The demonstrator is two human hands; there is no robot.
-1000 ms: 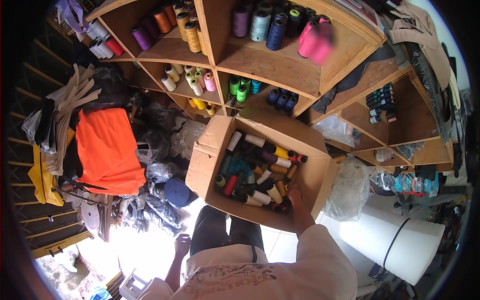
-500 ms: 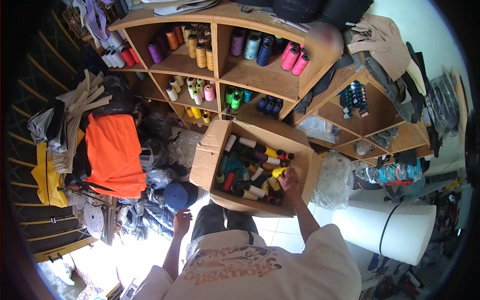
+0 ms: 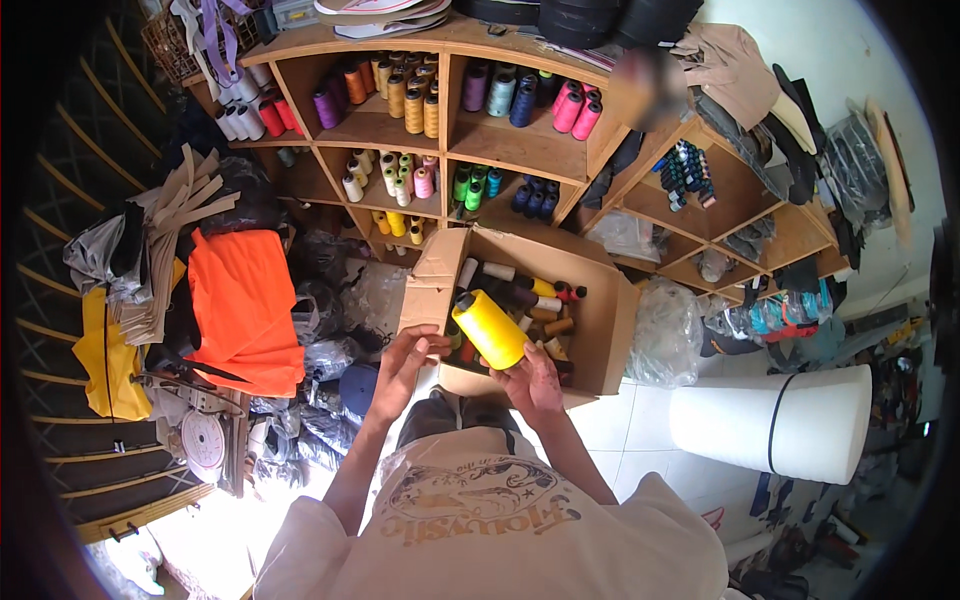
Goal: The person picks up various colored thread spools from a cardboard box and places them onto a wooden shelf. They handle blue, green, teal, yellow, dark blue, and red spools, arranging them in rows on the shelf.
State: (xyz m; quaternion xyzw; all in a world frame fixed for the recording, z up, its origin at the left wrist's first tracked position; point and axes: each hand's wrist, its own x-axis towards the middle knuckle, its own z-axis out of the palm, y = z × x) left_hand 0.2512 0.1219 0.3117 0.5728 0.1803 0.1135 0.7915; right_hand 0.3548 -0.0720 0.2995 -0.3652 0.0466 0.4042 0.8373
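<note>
Holding up yellow spool (image 3: 490, 332), head view: right hand (image 3: 532, 382) grips its lower end above the box (image 3: 602, 335), spool tilted, narrow tip to upper left. Half a second ago that hand was down in the box at it; now it's lifted out, other spools (image 3: 558, 327) remaining inside. Left hand (image 3: 408, 362), earlier low near the leg (image 3: 428, 417), now raised beside the spool, empty, fingers loosely spread.
</note>
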